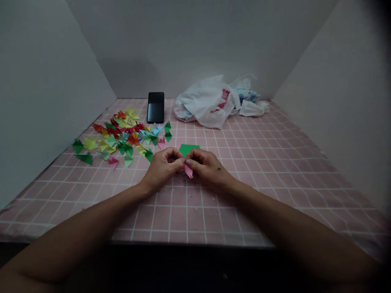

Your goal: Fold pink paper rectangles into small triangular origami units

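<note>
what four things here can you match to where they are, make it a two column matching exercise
Things:
1. phone
2. plastic bag
3. folded paper pile
4. green paper

Places:
A. crumpled at the back, right of the phone
B. pinched between left hand and right hand
C. spread out left of the hands
D. black, at the back, left of the bag

Pairs: 1-D, 2-A, 3-C, 4-B

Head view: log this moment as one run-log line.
left hand: gripping green paper | right hand: pinching pink paper | nearby: folded paper pieces, phone, plastic bag
</note>
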